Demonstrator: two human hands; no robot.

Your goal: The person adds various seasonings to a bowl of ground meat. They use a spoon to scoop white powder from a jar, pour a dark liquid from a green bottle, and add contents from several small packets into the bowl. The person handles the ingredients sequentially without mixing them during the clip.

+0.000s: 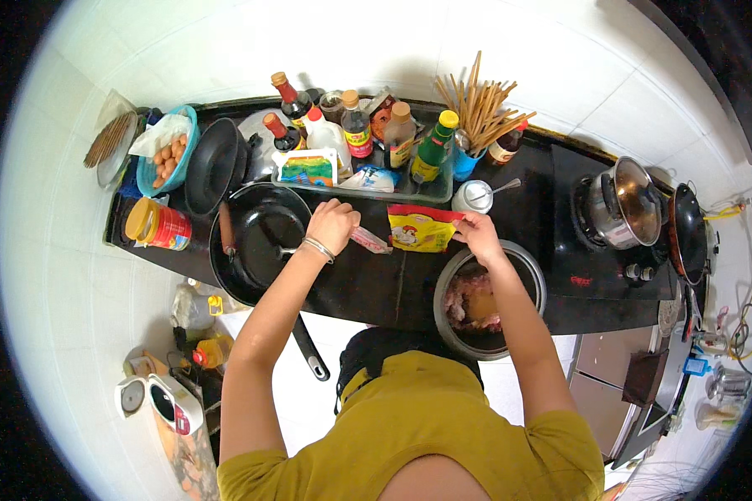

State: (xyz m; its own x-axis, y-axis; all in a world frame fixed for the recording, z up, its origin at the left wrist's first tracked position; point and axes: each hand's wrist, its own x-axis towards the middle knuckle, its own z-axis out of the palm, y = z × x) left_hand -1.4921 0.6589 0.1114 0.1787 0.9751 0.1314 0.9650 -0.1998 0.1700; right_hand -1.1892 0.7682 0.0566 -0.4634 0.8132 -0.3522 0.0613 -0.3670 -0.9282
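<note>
My right hand [479, 234] pinches the right edge of a yellow and red seasoning packet [423, 229] above the counter. To its left, my left hand [334, 222] is closed on a narrow pink and white sachet [371, 241], which sticks out toward the packet. Below my right forearm stands a metal bowl [444, 316]. Minced meat [462, 302] lies in it, with a brownish patch on top. My left forearm passes over the edge of a black frying pan [263, 219], whose handle points toward me.
Behind my hands, a clear tray [376, 196] holds several sauce bottles. A white jar [474, 197] with a spoon stands right of it, near chopsticks [480, 117]. Farther right, a lidded pot [622, 204] sits on the stove. Eggs [170, 159] fill a blue basket at far left.
</note>
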